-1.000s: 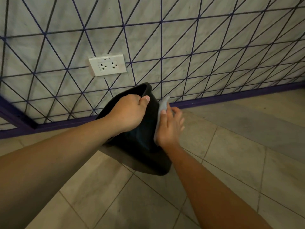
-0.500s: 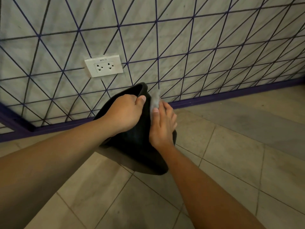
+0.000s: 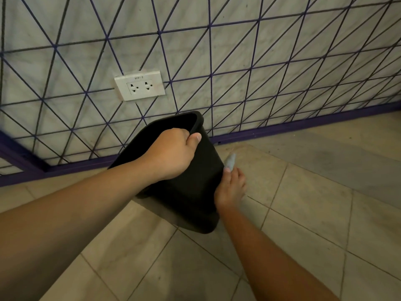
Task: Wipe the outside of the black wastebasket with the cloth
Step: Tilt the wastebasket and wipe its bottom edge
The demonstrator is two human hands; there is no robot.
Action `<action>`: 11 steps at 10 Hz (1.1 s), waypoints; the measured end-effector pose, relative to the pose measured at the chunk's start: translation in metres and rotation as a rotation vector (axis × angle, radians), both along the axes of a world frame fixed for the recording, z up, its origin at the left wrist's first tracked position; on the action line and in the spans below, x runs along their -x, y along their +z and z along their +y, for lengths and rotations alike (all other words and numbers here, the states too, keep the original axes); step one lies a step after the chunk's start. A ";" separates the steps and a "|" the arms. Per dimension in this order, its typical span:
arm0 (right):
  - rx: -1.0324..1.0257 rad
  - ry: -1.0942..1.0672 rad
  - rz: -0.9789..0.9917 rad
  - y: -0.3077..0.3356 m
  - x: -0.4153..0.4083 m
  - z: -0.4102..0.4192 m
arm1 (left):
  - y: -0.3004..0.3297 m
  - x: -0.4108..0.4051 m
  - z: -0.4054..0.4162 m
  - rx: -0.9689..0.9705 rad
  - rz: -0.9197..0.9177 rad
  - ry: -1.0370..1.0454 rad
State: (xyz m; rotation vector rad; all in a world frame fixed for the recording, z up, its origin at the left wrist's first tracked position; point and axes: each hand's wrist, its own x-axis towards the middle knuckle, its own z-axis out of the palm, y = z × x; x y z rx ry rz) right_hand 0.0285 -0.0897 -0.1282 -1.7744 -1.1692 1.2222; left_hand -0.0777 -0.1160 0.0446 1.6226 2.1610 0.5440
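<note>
The black wastebasket (image 3: 191, 192) is tilted, its open top turned toward the wall, its base near the floor. My left hand (image 3: 171, 153) grips its upper rim, thumb on the outside. My right hand (image 3: 231, 187) presses a small pale grey-blue cloth (image 3: 230, 162) against the basket's right side, about halfway down. Only the cloth's tip shows above my fingers; the remainder is hidden between palm and basket.
A marble wall with a dark purple triangle grid stands just behind the basket, with a purple skirting (image 3: 303, 124) along its foot. A white double socket (image 3: 140, 85) sits on the wall above the basket. Beige floor tiles (image 3: 303, 203) spread to the right and front.
My right hand with the cloth has slid down the basket's right side, from near the rim to about mid-height. The left hand has kept its grip on the rim.
</note>
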 end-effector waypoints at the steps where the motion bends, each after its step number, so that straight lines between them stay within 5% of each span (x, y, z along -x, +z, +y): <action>1: 0.181 -0.135 0.122 -0.037 -0.005 0.023 | -0.002 0.002 -0.002 -0.007 -0.021 -0.025; 4: 0.533 -0.244 0.483 -0.026 -0.003 -0.018 | -0.006 0.007 -0.001 -0.057 0.056 -0.085; 7: 0.733 -0.078 0.317 -0.023 -0.002 -0.058 | -0.010 0.016 -0.003 -0.031 0.087 -0.124; 9: 0.726 -0.109 0.260 -0.001 -0.034 -0.042 | -0.003 0.034 -0.003 0.111 0.107 -0.222; 11: 0.208 0.092 0.004 0.010 -0.060 -0.016 | -0.007 0.064 -0.018 0.137 0.228 -0.331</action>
